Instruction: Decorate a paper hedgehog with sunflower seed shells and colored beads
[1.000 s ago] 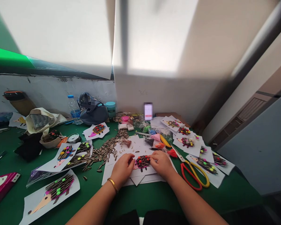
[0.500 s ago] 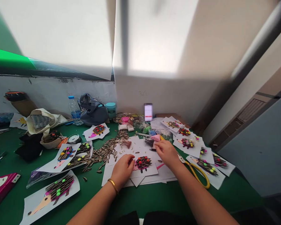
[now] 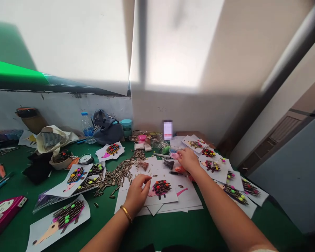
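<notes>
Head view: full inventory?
Hedgehog picture: one, red-dotted, front centre
Other hedgehog pictures: several, multicoloured, both sides
Sheets: several, white, centre
Seeds: many, striped brown, centre left
Packets: several, mixed colours, centre
Phone: one, pale, back centre
Bottle: one, clear, back left
Jar: one, teal, back left
Bag: one, blue, back left
Flask: one, brown, back left
Boxy thing: one, magenta, front left
Table: one, green, underneath
Bracelet: one, gold, left wrist
Clutter: uncounted, mixed, left
Left hand: one, bare, front centre
Right hand: one, bare, at packets
</notes>
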The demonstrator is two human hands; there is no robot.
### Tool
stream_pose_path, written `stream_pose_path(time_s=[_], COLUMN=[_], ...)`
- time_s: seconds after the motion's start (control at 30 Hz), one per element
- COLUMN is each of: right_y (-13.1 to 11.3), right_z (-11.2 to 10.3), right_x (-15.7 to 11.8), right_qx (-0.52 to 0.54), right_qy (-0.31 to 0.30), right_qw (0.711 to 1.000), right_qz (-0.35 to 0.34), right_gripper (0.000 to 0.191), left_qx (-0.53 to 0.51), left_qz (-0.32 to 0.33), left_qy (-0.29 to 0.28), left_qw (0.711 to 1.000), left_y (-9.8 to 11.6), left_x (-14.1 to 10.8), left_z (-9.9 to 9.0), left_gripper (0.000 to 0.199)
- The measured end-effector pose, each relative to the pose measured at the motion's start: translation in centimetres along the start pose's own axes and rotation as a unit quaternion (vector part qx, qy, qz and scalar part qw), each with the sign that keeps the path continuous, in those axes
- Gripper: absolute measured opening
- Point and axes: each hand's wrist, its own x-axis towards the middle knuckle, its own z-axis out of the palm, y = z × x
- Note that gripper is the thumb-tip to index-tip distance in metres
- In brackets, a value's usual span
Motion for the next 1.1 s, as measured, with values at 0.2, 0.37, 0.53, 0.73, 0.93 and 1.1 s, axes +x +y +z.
stream_pose_path(time_s=[0.2, 0.37, 0.53, 0.73, 0.93, 1.1], right_y=[-2.1, -5.7, -7.2, -7.9, -8.1, -7.6], right_z=[-3.4, -4.2, -3.8, -4.1, -4.1, -3.6], right_x=[-4.6, -8.3, -9.5, -10.2, -10.8, -10.5], right_qx=[0.320, 0.419, 0.389, 0.361, 0.358, 0.348], right_qy=[-0.031, -0.087, -0.050, -0.027, -0.045, -0.048], right_qw=[0.946, 0.899, 0.911, 0.920, 0.921, 0.930], right_qz=[-0.043, -0.092, -0.127, -0.152, -0.149, -0.103], right_gripper=[0.031, 0.027, 0.026, 0.024, 0.020, 0.019], left_qx=[-0.075, -0.104, -0.055, -0.027, -0.002, 0.023], left_qz=[0.009, 0.049, 0.027, -0.013, 0.007, 0.059], left_qy=[0.027, 0.028, 0.033, -0.005, -0.010, 0.029], left_qw=[0.997, 0.993, 0.998, 1.000, 1.000, 0.998], left_y=[3.0, 6.0, 5.9, 5.0, 5.1, 5.2], left_x=[1.1, 2.3, 3.2, 3.4, 3.3, 2.7], left_z=[-0.9, -1.5, -1.7, -1.6, -1.4, -0.9], left_gripper=[0.018, 0.018, 0.018, 0.020, 0.010, 0.011])
